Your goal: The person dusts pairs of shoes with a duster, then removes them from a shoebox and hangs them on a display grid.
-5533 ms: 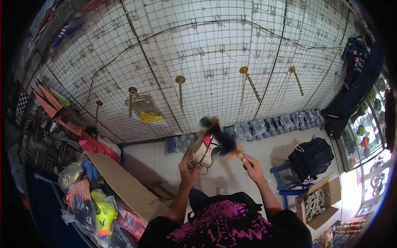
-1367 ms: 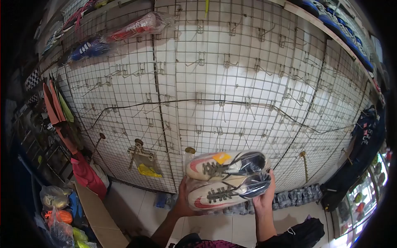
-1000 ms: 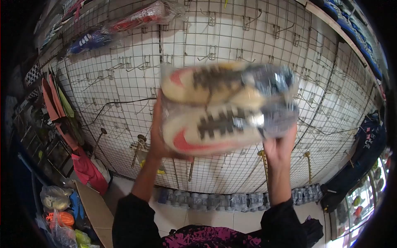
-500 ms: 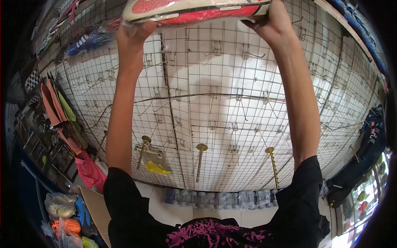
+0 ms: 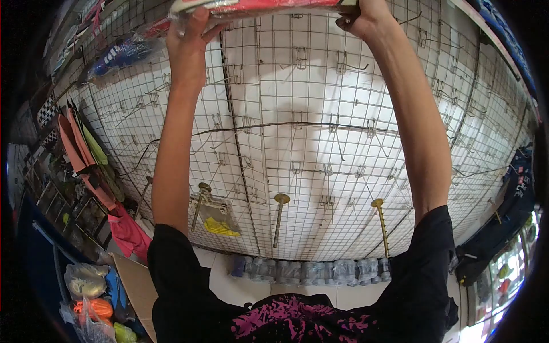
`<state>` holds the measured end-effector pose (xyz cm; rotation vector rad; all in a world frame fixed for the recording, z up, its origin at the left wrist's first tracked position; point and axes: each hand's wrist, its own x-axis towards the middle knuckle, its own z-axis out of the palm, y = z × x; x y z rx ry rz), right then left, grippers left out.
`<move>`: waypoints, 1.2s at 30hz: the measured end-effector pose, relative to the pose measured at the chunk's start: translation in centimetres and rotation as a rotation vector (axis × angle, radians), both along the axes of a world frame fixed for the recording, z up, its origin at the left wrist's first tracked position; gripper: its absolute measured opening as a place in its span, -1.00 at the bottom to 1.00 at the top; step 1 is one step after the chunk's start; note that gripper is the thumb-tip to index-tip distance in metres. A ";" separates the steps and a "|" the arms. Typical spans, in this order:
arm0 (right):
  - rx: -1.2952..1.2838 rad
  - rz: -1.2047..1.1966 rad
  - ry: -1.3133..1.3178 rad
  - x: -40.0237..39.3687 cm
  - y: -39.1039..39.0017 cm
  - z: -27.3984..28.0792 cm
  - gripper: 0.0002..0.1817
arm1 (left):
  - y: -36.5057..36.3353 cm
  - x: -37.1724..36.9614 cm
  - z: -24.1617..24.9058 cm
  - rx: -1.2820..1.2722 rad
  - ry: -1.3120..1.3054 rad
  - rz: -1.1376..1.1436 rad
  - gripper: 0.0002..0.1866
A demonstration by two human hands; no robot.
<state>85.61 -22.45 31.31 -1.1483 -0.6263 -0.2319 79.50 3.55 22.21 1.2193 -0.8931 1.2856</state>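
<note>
A long red, white and black item in clear plastic wrap [image 5: 269, 4] is held up at the top edge of the view, which cuts most of it off; its exact kind does not show. My left hand [image 5: 187, 35] grips its left end, thumb along the near side. The right end is in my right hand [image 5: 370, 20], its fingers curled and partly out of view. Both arms are stretched up in front of a wire grid wall [image 5: 297, 86]. Left of my left hand hangs a blue item with white stripes in plastic [image 5: 119, 57].
Metal hooks stick out of the grid, and rods with round gold ends [image 5: 281, 199] project lower down. A yellow packet [image 5: 220, 226] hangs there. Wrapped grey items [image 5: 311, 272] line the floor. Clothes [image 5: 128, 233] and a cardboard box [image 5: 136, 288] are at left; dark garments [image 5: 496, 220] hang right.
Both hands have raised the wrapped item, so less of it shows at the top edge. My right hand has shifted slightly left. The grip of both hands stays on its ends.
</note>
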 end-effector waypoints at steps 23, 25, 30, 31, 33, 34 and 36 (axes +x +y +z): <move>-0.739 -0.023 -0.620 1.9 -7.5 4.6 -0.38 | -2.2 1.9 3.2 -0.064 0.000 -0.183 -0.36; -0.783 -0.264 -0.668 2.3 -8.0 4.8 -0.40 | -2.2 2.3 3.1 -0.050 -0.016 -0.194 -0.35; -0.871 -0.521 -0.655 0.3 -8.2 5.0 -0.33 | -1.8 3.3 3.1 -0.029 -0.018 -0.247 -0.36; -0.911 -0.610 -0.662 -0.6 -8.1 5.2 -0.29 | 0.0 4.8 3.3 -0.094 -0.002 -0.397 -0.35; -0.955 -0.770 -0.679 -0.6 -7.9 5.6 -0.21 | 3.3 7.7 3.8 -0.164 0.019 -0.550 -0.35; -0.957 -0.841 -0.689 0.1 -7.8 6.2 -0.16 | 3.4 8.0 3.8 -0.167 0.023 -0.554 -0.35; -0.932 -0.898 -0.714 0.7 -7.9 6.5 -0.06 | -0.7 4.5 3.7 -0.043 0.008 -0.262 -0.35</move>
